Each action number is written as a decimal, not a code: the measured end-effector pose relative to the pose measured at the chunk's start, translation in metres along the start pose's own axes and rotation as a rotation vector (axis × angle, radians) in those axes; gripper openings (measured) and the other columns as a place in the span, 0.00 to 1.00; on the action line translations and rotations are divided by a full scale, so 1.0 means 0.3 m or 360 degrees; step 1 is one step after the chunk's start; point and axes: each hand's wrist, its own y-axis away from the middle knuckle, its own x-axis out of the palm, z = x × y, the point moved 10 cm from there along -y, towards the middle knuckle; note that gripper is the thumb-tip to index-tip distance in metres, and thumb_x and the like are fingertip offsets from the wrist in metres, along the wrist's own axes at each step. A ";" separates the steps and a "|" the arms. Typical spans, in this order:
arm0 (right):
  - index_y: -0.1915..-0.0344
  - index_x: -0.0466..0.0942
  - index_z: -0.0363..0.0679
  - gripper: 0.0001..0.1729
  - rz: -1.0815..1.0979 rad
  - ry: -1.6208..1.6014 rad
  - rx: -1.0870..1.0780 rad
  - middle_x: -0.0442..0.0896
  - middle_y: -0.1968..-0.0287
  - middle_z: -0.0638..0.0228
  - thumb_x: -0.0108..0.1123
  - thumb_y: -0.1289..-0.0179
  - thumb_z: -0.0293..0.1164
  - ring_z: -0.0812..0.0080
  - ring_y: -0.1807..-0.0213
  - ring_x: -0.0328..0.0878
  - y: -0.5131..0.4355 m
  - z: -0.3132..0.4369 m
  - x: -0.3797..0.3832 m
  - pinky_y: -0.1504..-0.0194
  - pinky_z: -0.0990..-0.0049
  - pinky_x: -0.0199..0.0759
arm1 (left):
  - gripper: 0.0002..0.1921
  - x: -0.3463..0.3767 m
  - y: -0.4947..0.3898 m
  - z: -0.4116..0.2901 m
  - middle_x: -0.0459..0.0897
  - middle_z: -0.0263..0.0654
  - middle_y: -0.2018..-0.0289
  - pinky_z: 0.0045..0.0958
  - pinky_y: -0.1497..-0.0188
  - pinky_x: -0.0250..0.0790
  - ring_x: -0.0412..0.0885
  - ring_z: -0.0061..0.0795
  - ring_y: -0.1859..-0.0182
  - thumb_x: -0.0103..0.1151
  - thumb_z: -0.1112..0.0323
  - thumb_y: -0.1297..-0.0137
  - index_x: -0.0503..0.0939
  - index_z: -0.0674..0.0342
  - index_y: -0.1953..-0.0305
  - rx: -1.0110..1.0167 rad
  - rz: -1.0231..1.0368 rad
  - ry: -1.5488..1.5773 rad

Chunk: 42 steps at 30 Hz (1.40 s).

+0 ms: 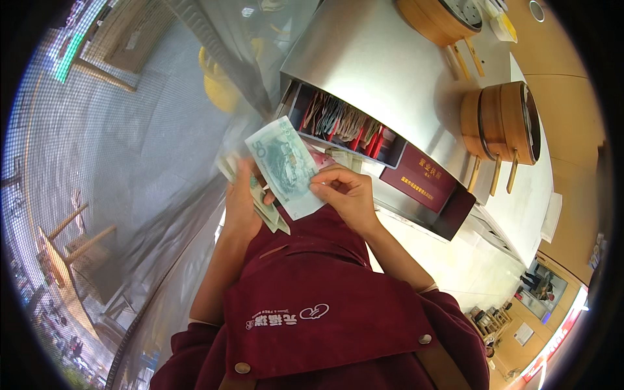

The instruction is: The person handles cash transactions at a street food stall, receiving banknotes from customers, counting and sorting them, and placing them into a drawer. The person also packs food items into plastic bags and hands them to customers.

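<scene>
Between thumb and fingers, my right hand (343,192) pinches the edge of a green 50 banknote (286,165), spread flat in front of my body. My left hand (242,200) grips several folded greenish banknotes (267,209) just left of it; part of its fingers is hidden behind the notes. Beyond both hands an open cash drawer (402,151) holds many banknotes (336,119) on edge between red dividers (375,144). A reddish banknote (319,157) shows partly behind the 50 note.
A steel counter (360,58) above the drawer bears bamboo steamers (499,122) with wooden handles. A dark red folder (419,178) with gold writing lies right of the drawer. A clear plastic curtain (170,214) hangs at my left, with wooden stools (63,263) beyond it.
</scene>
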 end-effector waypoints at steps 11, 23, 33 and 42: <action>0.52 0.74 0.34 0.21 0.0120 -0.0392 0.0443 0.81 0.60 0.65 0.66 0.47 0.24 0.78 0.60 0.77 -0.065 -0.037 0.085 0.57 0.78 0.72 | 0.18 0.010 -0.011 0.025 0.76 0.33 0.64 0.21 0.69 0.65 0.72 0.17 0.66 0.52 0.57 0.34 0.72 0.64 0.50 0.0047 0.0045 -0.0319; 0.55 0.74 0.38 0.18 -0.0251 0.1522 -0.0707 0.72 0.67 0.65 0.57 0.49 0.22 0.61 0.69 0.76 -0.033 0.134 0.094 0.69 0.67 0.74 | 0.22 0.014 0.045 0.069 0.72 0.46 0.45 0.38 0.40 0.63 0.70 0.37 0.42 0.34 0.57 0.26 0.66 0.70 0.44 0.0017 0.0158 -0.0205; 0.53 0.76 0.37 0.17 0.0258 0.0701 -0.0501 0.78 0.61 0.60 0.61 0.42 0.31 0.69 0.64 0.77 -0.080 -0.073 0.088 0.68 0.73 0.72 | 0.19 -0.205 0.029 0.134 0.76 0.39 0.54 0.34 0.50 0.69 0.75 0.32 0.53 0.43 0.57 0.29 0.68 0.65 0.46 0.0024 -0.0556 -0.0007; 0.67 0.80 0.36 0.18 -0.1103 0.1558 -0.0109 0.80 0.66 0.56 0.61 0.46 0.42 0.53 0.67 0.80 -0.309 -0.176 -0.306 0.66 0.58 0.73 | 0.21 -0.232 0.058 0.085 0.73 0.39 0.50 0.36 0.47 0.68 0.73 0.33 0.49 0.42 0.57 0.29 0.64 0.65 0.43 0.0032 -0.0497 -0.0173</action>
